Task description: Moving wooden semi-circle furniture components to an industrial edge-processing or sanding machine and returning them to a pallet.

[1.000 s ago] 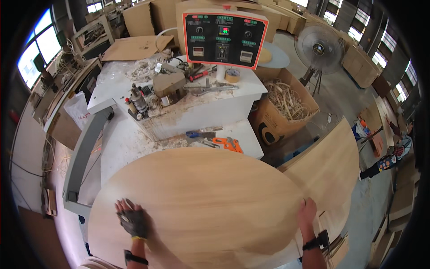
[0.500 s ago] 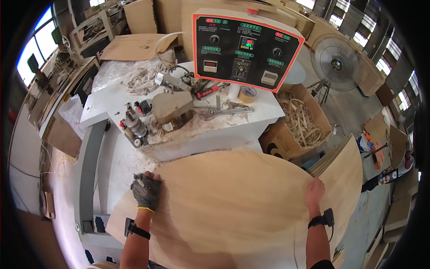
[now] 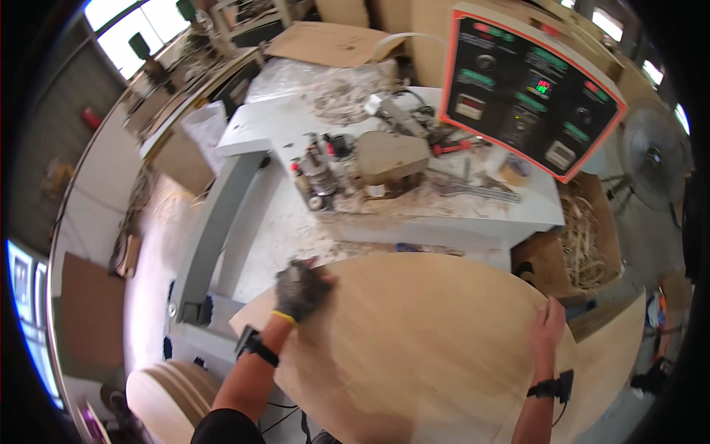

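Observation:
A broad, thin plywood panel [image 3: 421, 333] with a curved far edge spans the space in front of me. My left hand [image 3: 302, 290], in a dark worn glove with bare fingertips, grips its left edge with the thumb on top. At the opposite edge my bare right hand [image 3: 547, 325] holds the panel, its fingers close together and slightly blurred. Another wooden sheet [image 3: 610, 362] shows past the right hand, partly covered by the panel. Both wrists carry black straps with small devices.
Beyond the panel stands a white machine table [image 3: 444, 207] with a dusty motor-like head [image 3: 390, 157], an adjustable wrench [image 3: 481, 192] and a tape roll [image 3: 515, 172]. A red-framed control box [image 3: 529, 96] overhangs it. Right: a carton [image 3: 610, 259] of wood strips and a fan [image 3: 654, 155]. Lower left: stacked curved panels [image 3: 166, 396].
My view has swung left, bringing the stacked curved panels into sight. Held in both hands, the panel has shifted left relative to the table, uncovering more of the sheet on the right.

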Motion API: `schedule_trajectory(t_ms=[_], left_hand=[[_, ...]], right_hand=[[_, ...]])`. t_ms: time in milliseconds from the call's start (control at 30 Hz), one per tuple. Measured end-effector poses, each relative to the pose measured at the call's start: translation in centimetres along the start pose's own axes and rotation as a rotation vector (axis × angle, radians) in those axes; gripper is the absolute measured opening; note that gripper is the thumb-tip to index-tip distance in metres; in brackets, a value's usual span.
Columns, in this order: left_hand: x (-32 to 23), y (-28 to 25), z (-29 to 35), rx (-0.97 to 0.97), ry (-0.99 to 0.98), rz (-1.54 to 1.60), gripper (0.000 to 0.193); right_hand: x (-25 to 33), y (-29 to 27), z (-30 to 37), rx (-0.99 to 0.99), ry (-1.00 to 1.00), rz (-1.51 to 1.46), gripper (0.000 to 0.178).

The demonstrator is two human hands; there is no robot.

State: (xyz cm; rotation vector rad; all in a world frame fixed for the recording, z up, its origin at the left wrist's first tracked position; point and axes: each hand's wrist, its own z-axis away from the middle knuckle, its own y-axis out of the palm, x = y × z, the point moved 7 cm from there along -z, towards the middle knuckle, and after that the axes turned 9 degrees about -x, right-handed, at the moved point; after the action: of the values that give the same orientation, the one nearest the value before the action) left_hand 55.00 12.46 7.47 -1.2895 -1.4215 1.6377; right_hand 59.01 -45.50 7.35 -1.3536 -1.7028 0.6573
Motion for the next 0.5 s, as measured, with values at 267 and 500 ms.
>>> schedule_trajectory(t_ms=[267, 500], left_hand=[[19.1, -2.4, 7.3, 0.372, 0.376, -0.182, 0.034], [12.6, 1.7, 2.0, 0.543, 0.820, -0.312, 0.018]], right_hand=[[-2.8, 1.9, 1.0, -0.022, 0.051, 0.254, 0.027], [1.6, 1.8, -0.1, 0.103, 0.045, 0.293, 0.021]])
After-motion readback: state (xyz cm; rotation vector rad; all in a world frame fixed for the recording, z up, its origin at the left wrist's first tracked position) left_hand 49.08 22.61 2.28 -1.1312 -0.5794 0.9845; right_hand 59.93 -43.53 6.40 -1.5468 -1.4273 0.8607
